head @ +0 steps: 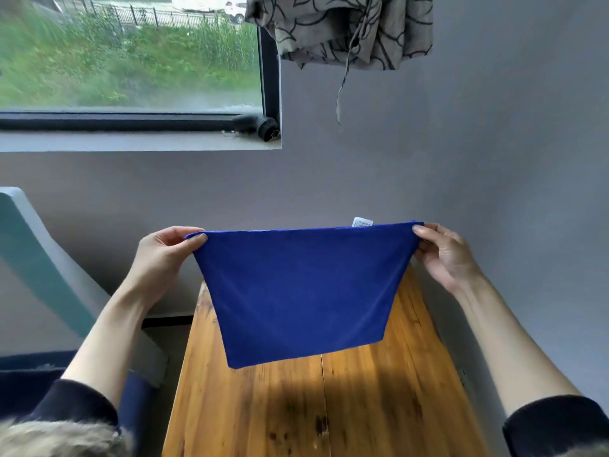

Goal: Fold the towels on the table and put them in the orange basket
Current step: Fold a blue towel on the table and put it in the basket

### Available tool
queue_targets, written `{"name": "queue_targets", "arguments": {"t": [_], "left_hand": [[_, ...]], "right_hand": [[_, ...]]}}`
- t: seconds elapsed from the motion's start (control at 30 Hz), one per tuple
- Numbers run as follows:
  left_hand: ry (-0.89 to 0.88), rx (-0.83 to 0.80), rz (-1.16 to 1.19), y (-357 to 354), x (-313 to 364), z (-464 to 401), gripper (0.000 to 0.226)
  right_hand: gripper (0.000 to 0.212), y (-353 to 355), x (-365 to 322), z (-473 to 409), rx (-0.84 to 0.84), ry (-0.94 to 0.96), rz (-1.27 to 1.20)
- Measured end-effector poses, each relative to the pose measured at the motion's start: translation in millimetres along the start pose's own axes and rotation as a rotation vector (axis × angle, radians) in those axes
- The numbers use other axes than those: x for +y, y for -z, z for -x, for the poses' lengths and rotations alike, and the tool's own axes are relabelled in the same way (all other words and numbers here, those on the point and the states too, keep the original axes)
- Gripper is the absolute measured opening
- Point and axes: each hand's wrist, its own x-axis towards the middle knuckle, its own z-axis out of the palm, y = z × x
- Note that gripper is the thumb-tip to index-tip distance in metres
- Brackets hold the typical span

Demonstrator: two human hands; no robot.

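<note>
A blue towel (301,291) hangs in the air above the wooden table (296,407), stretched flat between both hands. My left hand (163,255) pinches its upper left corner. My right hand (443,252) pinches its upper right corner. A small white label (362,222) sticks up from the top edge near the right hand. The towel's lower edge hangs just over the table top. No orange basket is in view.
The narrow table runs away from me to a grey wall (478,143). A window (131,51) with a sill is at upper left, a patterned curtain (339,28) bunched at the top. A teal and grey chair (43,258) stands left of the table.
</note>
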Motion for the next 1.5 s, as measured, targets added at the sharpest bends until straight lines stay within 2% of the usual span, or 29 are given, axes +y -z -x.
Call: {"name": "queue_targets", "arguments": {"t": [0.23, 0.4, 0.6, 0.77, 0.93, 1.2, 1.33, 1.43, 1.5], "left_hand": [[-0.040, -0.019, -0.046, 2.6, 9.4, -3.2, 0.015], [-0.043, 0.016, -0.063, 3.1, 9.1, -2.5, 0.021], [-0.065, -0.068, -0.328, 11.4, 11.5, -1.5, 0.015], [-0.048, -0.017, -0.344, 11.2, 8.4, -5.2, 0.013], [-0.040, 0.017, -0.387, 4.1, 8.6, -19.8, 0.006], [0.035, 0.065, -0.466, -22.9, 0.2, -63.5, 0.006], [0.020, 0.122, -0.359, -36.0, -0.9, -68.5, 0.005], [-0.041, 0.110, -0.255, -37.5, 5.7, -64.3, 0.014], [-0.076, 0.093, -0.225, -35.6, 8.8, -56.8, 0.011]], "right_hand": [[0.024, -3.1, -8.6, -6.3, -0.055, 0.005, 0.007], [0.024, -3.5, -9.0, -10.8, -0.115, -0.028, 0.140], [0.017, -4.0, -7.0, -19.2, -0.152, 0.003, 0.320], [0.015, -7.3, -0.7, -24.5, -0.099, 0.091, 0.425], [0.013, -17.3, 5.5, -37.7, 0.072, 0.233, 0.624], [0.009, -23.7, 23.9, -84.7, 0.195, 0.149, 0.703], [0.010, -24.9, 20.4, -95.1, 0.223, 0.183, 0.756], [0.011, -22.9, 10.7, -92.9, 0.232, 0.258, 0.768], [0.012, -17.9, 8.0, -85.4, 0.219, 0.290, 0.739]]}}
